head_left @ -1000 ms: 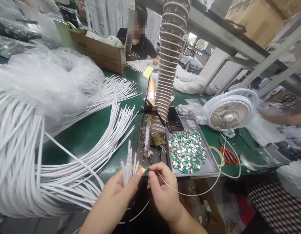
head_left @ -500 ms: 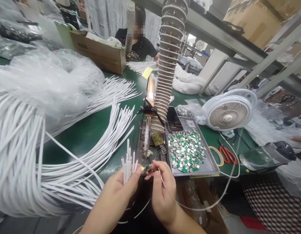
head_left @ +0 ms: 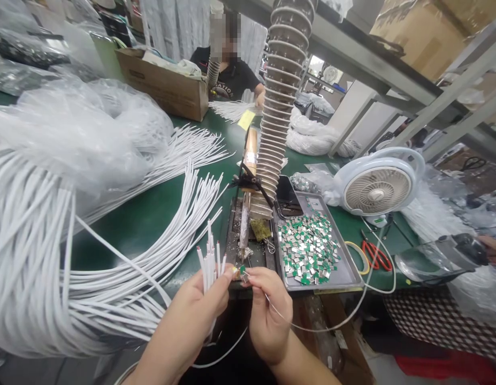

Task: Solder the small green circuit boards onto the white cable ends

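My left hand [head_left: 205, 305] is closed round a bundle of white cables [head_left: 207, 262], their cut ends pointing up with reddish wire tips. A small green connector board [head_left: 242, 270] sits just past the left fingertips, under the tip of an upright soldering iron [head_left: 244, 224]. My right hand [head_left: 269, 310] is closed in a pinch on a thin solder wire [head_left: 274, 306], its fingertips beside the board. Whether those fingertips touch the board is too small to tell. The wire trails from the right hand off to the right.
A grey tray [head_left: 348, 267] of green-and-silver connectors stands right of the iron, with a phone [head_left: 288, 198] on its corner. A ribbed duct [head_left: 285, 80] hangs behind the iron. White cables [head_left: 123, 278] cover the left. A fan [head_left: 376, 184] and red-handled pliers [head_left: 376, 255] lie rightward. A co-worker [head_left: 231, 75] sits opposite.
The connector board has moved up slightly, closer to the iron's tip. My right fingertips have closed in beside it, and the trailing wire has swung higher.
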`<state>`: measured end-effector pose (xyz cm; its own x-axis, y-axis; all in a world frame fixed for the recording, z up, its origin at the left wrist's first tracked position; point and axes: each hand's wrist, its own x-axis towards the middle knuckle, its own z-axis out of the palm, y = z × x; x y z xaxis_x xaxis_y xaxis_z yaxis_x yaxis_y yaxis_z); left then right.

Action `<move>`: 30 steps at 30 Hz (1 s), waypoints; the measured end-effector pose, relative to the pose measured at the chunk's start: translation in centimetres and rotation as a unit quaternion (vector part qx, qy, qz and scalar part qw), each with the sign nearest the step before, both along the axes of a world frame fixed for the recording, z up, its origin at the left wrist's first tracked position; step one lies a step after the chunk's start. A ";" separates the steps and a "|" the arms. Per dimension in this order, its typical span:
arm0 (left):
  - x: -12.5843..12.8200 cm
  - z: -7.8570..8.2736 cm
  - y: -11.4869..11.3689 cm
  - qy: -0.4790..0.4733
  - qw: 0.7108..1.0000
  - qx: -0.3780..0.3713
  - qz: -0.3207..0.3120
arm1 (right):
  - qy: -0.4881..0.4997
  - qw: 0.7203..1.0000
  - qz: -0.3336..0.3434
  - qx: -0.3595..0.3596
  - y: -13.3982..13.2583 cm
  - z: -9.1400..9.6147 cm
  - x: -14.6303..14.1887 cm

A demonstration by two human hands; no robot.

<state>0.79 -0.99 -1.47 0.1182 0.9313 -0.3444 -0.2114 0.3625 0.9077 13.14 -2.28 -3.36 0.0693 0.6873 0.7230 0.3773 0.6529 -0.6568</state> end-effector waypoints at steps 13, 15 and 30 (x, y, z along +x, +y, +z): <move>0.1 0.3 0.2 0.009 1.000 0.014 -0.004 | -0.040 0.998 -0.049 0.030 0.6 0.6 -0.1; 0.2 0.4 0.3 0.009 1.000 0.017 -0.004 | -0.045 0.997 -0.055 0.032 0.7 0.6 -0.2; 0.2 0.6 0.3 0.012 0.999 0.029 0.009 | -0.041 0.997 -0.057 0.029 0.8 0.4 -0.2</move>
